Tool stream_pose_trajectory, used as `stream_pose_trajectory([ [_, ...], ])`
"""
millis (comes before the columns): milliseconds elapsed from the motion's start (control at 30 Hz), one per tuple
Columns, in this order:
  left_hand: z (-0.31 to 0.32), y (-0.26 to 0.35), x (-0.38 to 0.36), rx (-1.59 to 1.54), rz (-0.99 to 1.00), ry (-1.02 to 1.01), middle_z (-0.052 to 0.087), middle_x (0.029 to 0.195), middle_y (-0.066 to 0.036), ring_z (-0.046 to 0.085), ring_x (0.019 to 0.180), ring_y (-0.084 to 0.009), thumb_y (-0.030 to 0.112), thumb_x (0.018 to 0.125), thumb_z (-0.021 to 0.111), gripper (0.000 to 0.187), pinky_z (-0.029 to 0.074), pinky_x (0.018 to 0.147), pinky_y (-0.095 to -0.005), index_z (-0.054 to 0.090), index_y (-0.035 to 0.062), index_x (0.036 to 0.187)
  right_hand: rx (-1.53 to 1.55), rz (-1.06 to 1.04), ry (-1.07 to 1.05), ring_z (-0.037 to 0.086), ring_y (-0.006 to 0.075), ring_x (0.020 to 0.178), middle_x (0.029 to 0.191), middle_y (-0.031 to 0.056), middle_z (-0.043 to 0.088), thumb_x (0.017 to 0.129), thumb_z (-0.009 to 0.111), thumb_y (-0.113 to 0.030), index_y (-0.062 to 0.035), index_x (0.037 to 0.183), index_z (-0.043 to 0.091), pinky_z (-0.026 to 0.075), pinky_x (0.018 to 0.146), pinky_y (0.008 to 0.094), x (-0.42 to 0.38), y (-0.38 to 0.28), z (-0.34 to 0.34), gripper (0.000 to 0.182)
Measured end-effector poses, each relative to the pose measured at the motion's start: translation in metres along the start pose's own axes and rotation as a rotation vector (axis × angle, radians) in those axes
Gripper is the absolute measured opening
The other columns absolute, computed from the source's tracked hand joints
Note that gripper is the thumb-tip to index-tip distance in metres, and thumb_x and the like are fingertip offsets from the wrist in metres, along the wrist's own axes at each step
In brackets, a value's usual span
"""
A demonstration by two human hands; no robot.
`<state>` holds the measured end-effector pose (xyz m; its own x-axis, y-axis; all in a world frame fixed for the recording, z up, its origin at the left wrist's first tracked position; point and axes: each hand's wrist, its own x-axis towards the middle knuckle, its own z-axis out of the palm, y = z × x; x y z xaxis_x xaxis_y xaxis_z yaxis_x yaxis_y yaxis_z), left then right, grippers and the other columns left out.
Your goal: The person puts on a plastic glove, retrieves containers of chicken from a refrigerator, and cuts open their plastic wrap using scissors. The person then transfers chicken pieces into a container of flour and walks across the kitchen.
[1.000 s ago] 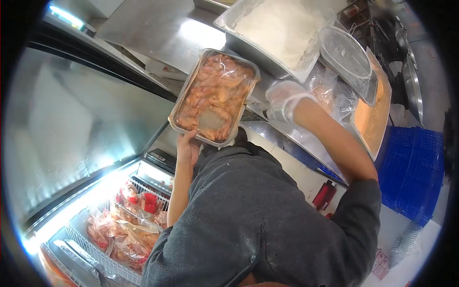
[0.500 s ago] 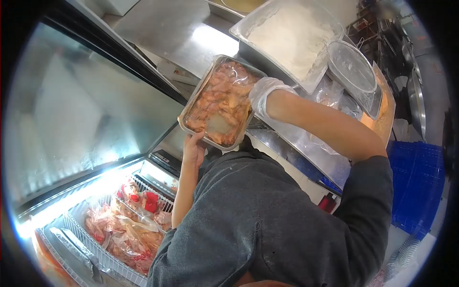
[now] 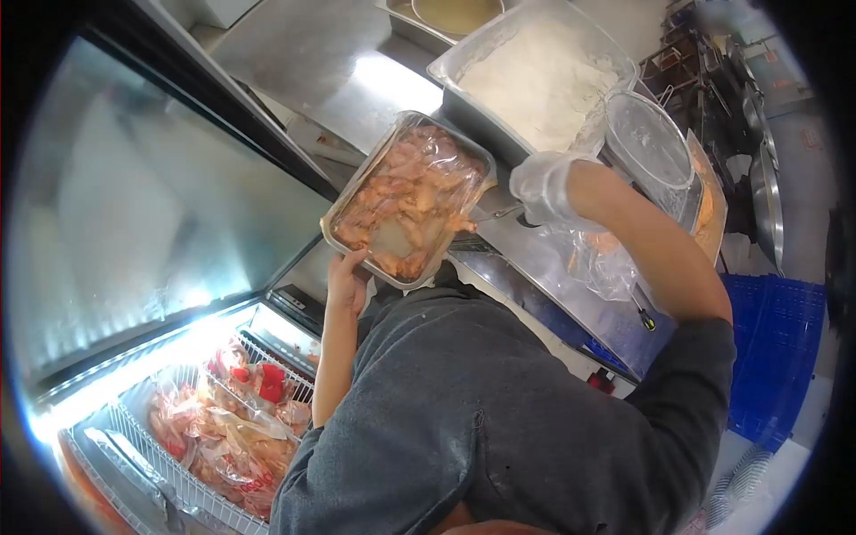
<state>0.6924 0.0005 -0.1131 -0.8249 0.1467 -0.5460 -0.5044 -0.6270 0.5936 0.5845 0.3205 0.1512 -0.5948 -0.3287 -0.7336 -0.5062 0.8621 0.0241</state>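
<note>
My bare left hand [image 3: 348,278] supports a metal tray [image 3: 332,234] at its near corner, thumb over the rim. Raw marinated chicken pieces [image 3: 410,192] fill the tilted tray, partly under clear plastic film. My right hand [image 3: 542,189], in a clear plastic glove, is closed around a thin metal utensil [image 3: 499,214] just right of the tray. At the utensil's tip, by the tray's right rim, is a chicken piece [image 3: 462,223]. The glove and wrist hide most of the utensil's handle, and its exact kind cannot be made out.
An open chest freezer with a wire basket [image 3: 165,446] of bagged meat [image 3: 236,428] lies lower left, its glass lid [image 3: 152,196] raised. Beyond my right hand stand a tub of flour [image 3: 535,76] and a round sieve [image 3: 649,138]. A plastic bag [image 3: 606,263] lies on the steel counter.
My right hand has moved right, away from the tray, bringing the utensil and a chicken piece into view at the rim. The tray has shifted slightly left and down.
</note>
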Motion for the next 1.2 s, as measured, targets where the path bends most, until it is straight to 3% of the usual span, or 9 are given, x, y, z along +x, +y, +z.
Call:
stream_pose_trajectory([
  [67,-0.003,-0.001,0.003,-0.042,0.022,-0.002,0.061,0.136,-0.013,0.060,0.123,-0.0305,0.008,0.087,0.068,0.057,0.048,0.103,-0.0523,0.049,0.0020,0.141,0.060,0.129,-0.028,0.071,0.0374,0.085,0.091,0.0203,0.073,0.083,0.071,-0.021,-0.0026,0.095,0.075,0.056,0.074,0.0454,-0.028,0.003,-0.018,0.022],
  [267,0.003,0.002,0.000,-0.050,0.022,-0.023,0.063,0.133,-0.012,0.064,0.117,-0.0273,0.005,0.090,0.065,0.050,0.052,0.100,-0.0450,0.052,0.0013,0.138,0.145,0.452,0.090,0.069,0.0370,0.087,0.090,0.0208,0.071,0.085,0.070,-0.022,-0.0034,0.097,0.073,0.055,0.078,0.0433,-0.085,0.057,-0.052,0.022],
  [400,0.001,0.002,0.001,-0.056,0.026,-0.041,0.064,0.131,-0.012,0.065,0.116,-0.0274,0.005,0.090,0.065,0.050,0.053,0.100,-0.0443,0.052,0.0004,0.137,0.125,0.516,0.274,0.071,0.0365,0.087,0.092,0.0248,0.071,0.088,0.070,-0.033,-0.0015,0.099,0.077,0.056,0.081,0.0435,-0.082,0.124,-0.035,0.035],
  [533,0.008,0.003,-0.003,-0.034,0.037,-0.044,0.061,0.137,-0.013,0.061,0.124,-0.0283,0.007,0.088,0.067,0.057,0.050,0.104,-0.0451,0.049,0.0022,0.142,0.095,0.591,0.329,0.069,0.0370,0.097,0.102,0.0196,0.072,0.086,0.069,-0.018,-0.0078,0.111,0.073,0.053,0.086,0.0449,-0.078,0.151,-0.022,0.027],
  [700,0.009,0.002,-0.003,-0.032,0.014,-0.057,0.059,0.139,-0.013,0.060,0.126,-0.0294,0.006,0.087,0.066,0.060,0.048,0.108,-0.0447,0.048,0.0003,0.143,0.412,0.530,0.435,0.069,0.0351,0.098,0.110,0.0197,0.072,0.090,0.065,-0.023,-0.0089,0.117,0.072,0.054,0.090,0.0420,-0.100,0.171,0.017,0.032],
  [800,0.004,0.004,0.000,-0.021,-0.008,-0.069,0.058,0.140,-0.013,0.059,0.127,-0.0295,0.005,0.086,0.065,0.061,0.046,0.110,-0.0453,0.047,0.0001,0.144,0.230,0.584,0.613,0.069,0.0371,0.086,0.096,0.0242,0.071,0.087,0.064,-0.026,-0.0008,0.106,0.074,0.055,0.083,0.0443,-0.084,0.155,0.028,0.033],
  [967,0.001,0.002,0.002,0.000,0.021,-0.073,0.057,0.141,-0.013,0.054,0.133,-0.0295,0.006,0.086,0.066,0.064,0.042,0.113,-0.0463,0.046,0.0002,0.146,0.343,0.777,0.398,0.068,0.0362,0.101,0.108,0.0226,0.071,0.085,0.068,-0.029,-0.0042,0.112,0.072,0.054,0.089,0.0446,-0.088,0.120,0.013,0.037],
  [1067,0.009,0.005,-0.002,-0.023,-0.006,-0.066,0.058,0.141,-0.013,0.055,0.131,-0.0296,0.006,0.086,0.066,0.063,0.044,0.111,-0.0476,0.046,0.0008,0.146,0.319,0.716,0.477,0.069,0.0385,0.095,0.101,0.0238,0.071,0.084,0.068,-0.033,0.0001,0.105,0.074,0.054,0.086,0.0455,-0.104,0.077,0.014,0.039],
  [1200,0.005,0.005,-0.003,0.003,-0.024,-0.031,0.059,0.140,-0.012,0.058,0.128,-0.0291,0.007,0.087,0.066,0.061,0.046,0.109,-0.0485,0.047,0.0011,0.145,0.307,0.363,0.155,0.071,0.0388,0.089,0.096,0.0238,0.072,0.084,0.068,-0.033,-0.0003,0.099,0.077,0.056,0.082,0.0466,-0.067,0.009,0.018,0.037],
])
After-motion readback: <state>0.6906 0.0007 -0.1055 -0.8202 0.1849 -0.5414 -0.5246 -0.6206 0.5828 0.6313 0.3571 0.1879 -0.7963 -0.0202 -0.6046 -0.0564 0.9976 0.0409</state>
